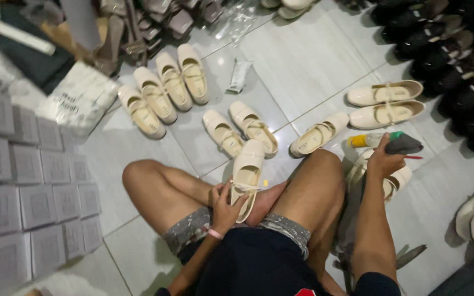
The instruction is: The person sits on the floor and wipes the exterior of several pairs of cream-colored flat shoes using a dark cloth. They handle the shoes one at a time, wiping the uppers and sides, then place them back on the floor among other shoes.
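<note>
Cream strapped shoes spread over a pale tiled floor, one held in the lap.

Head view: the left hand [225, 207] grips a glossy cream flat shoe with a thin strap [246, 174] between bare crossed legs; the right hand [384, 160] is closed on a dark grey cloth-like pad [405, 144] beside a small clear bottle with a green cap [373, 140]. Matching cream pairs [163, 90] lie ahead, stacked grey cardboard boxes [26, 186] left, black shoes [456, 60] right.

Cream shoe [246, 175] at centre, grey boxes [28, 186] at nine o'clock, black shoes [456, 60] at two o'clock, pale grey tiles [303, 60].
</note>
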